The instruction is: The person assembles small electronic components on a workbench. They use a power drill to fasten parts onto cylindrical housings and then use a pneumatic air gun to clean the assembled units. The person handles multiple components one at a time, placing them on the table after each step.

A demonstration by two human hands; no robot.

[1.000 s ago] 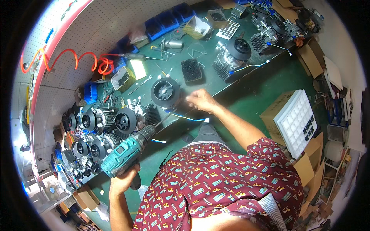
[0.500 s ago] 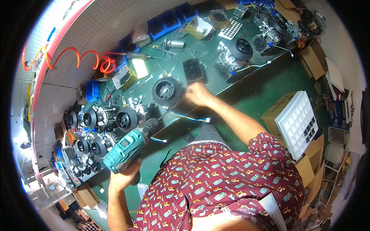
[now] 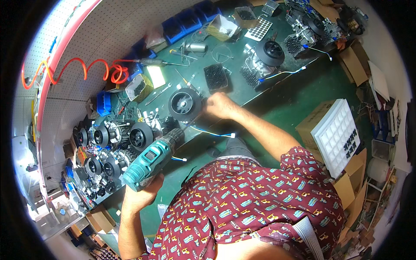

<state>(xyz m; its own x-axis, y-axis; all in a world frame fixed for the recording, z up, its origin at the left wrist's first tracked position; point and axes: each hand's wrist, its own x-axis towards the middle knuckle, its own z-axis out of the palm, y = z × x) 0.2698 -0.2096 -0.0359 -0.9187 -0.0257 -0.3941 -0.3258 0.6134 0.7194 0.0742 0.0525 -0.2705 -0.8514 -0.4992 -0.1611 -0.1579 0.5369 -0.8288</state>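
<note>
My left hand is wrapped round the grip of a teal cordless drill. From its dark chuck a long thin bit runs up and right, past the near side of a fan unit with a black impeller. The unit rests near the bench's front edge, impeller up, and a white and blue lead with a white connector trails from it. Against the unit's right side, close to the bit's tip, my right hand is closed; whatever its fingertips hold is hidden.
Several similar fan units crowd the bench at left, one stands at right. Beyond my right hand is a box of small black parts. Screwdrivers, a wrench and blue bins lie farther back. A white tray leans beside a carton.
The drill has moved a little right, its chuck closer to the fan unit. My right hand stays by the unit's side. The whole view has shifted slightly.
</note>
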